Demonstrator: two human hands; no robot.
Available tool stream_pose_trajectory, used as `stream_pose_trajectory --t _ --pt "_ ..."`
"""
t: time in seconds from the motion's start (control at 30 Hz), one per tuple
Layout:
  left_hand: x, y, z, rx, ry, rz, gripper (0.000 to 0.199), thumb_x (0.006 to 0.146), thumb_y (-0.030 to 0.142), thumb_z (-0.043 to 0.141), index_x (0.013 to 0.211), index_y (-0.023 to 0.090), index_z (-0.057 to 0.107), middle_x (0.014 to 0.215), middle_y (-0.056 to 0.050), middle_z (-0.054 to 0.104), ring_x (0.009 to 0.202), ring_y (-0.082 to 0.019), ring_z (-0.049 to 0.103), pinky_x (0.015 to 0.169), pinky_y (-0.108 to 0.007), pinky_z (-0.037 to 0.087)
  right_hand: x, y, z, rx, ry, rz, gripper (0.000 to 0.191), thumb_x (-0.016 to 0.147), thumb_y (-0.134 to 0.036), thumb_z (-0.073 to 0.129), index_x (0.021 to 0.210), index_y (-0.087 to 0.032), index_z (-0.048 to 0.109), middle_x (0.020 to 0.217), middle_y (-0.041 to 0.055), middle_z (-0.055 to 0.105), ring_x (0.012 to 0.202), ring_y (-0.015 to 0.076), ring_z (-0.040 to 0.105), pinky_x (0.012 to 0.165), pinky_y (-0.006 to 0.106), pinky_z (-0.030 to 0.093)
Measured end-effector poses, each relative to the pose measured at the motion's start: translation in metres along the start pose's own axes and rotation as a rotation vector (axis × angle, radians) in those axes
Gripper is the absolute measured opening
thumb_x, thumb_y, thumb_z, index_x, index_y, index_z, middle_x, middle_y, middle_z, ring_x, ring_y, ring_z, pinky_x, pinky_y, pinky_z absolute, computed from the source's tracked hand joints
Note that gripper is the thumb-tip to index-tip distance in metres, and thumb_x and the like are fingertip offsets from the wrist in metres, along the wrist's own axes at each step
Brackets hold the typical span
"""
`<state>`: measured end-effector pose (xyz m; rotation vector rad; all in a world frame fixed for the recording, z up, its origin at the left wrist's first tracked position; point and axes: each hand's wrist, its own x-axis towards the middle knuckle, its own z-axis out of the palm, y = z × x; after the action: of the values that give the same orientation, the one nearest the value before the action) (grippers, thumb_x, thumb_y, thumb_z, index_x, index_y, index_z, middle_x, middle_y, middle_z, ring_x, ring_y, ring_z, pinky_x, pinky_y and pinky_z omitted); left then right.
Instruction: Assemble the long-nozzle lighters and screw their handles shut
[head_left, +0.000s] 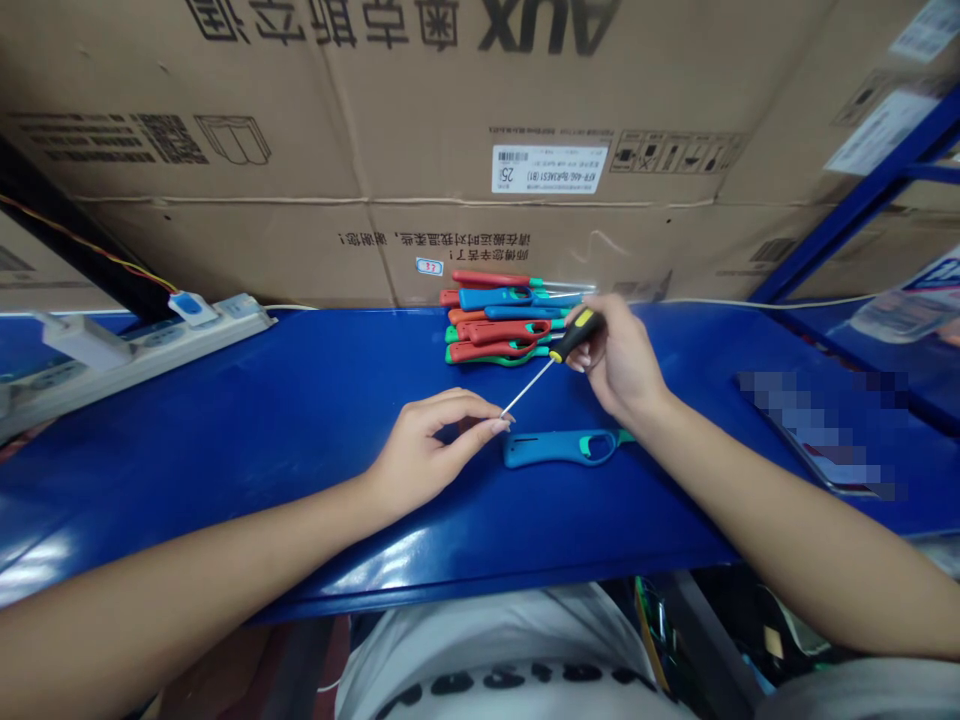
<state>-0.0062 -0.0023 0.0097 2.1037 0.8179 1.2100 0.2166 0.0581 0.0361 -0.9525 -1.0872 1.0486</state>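
Note:
My right hand (pixel 619 355) is closed around the black and yellow handle of a screwdriver (pixel 577 333), whose thin metal shaft slants down to the left. At the shaft's tip, my left hand (pixel 435 440) pinches with thumb and forefinger; whether a small part is between them is too small to tell. Just below the tip, a blue lighter (pixel 551 448) with a green trigger lies flat on the blue table (pixel 300 520). Behind the screwdriver, a pile of several red, blue, orange and green lighters (pixel 499 330) lies on the table, touched by neither hand.
A white power strip (pixel 150 355) with plugs lies at the left. Cardboard (pixel 420 120) stands along the table's back edge. A flat, partly pixelated object (pixel 817 440) lies at the right, with a clear plastic bottle (pixel 907 300) behind it.

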Motion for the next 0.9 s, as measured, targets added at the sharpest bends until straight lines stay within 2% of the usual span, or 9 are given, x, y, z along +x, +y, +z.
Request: stream_pose_trajectory --t 0.13,0.4,0.6,0.9 --pt "0.000 0.000 0.001 0.005 -0.006 -0.006 0.009 0.093 0.023 0.069 0.089 0.019 0.077 0.088 -0.004 0.078 0.079 -0.017 0.072 0.071 -0.026 0.057 -0.001 -0.002 0.000 -0.016 0.005 -0.014 0.039 0.087 -0.055 0.060 0.065 -0.023 0.057 0.048 -0.0051 0.037 0.038 0.0095 0.034 0.040 0.028 0.028" --pt "-0.001 0.001 0.001 0.005 -0.029 0.020 0.007 0.091 0.021 0.072 0.087 0.018 0.077 0.085 -0.004 0.078 0.076 -0.015 0.071 0.071 -0.026 0.057 -0.006 -0.012 0.004 -0.024 0.045 -0.111 0.033 0.085 -0.042 0.064 0.059 -0.023 0.058 0.049 -0.0031 0.042 0.039 0.0088 0.033 0.039 0.027 0.027" --pt "0.000 0.001 0.001 0.013 -0.031 0.034 0.007 0.091 0.022 0.072 0.087 0.019 0.077 0.085 -0.004 0.078 0.075 -0.016 0.071 0.070 -0.027 0.058 -0.008 -0.015 0.004 -0.110 0.039 -0.195 0.040 0.091 -0.047 0.060 0.059 -0.023 0.056 0.053 -0.0021 0.042 0.041 0.0090 0.034 0.040 0.028 0.027" --pt "-0.001 0.000 0.002 0.002 -0.022 0.037 0.005 0.090 0.019 0.072 0.086 0.018 0.076 0.084 -0.004 0.077 0.074 -0.015 0.071 0.069 -0.024 0.057 -0.008 -0.014 0.004 -0.071 0.055 -0.210 0.035 0.088 -0.038 0.063 0.058 -0.022 0.058 0.051 -0.0020 0.044 0.039 0.0083 0.035 0.039 0.028 0.026"
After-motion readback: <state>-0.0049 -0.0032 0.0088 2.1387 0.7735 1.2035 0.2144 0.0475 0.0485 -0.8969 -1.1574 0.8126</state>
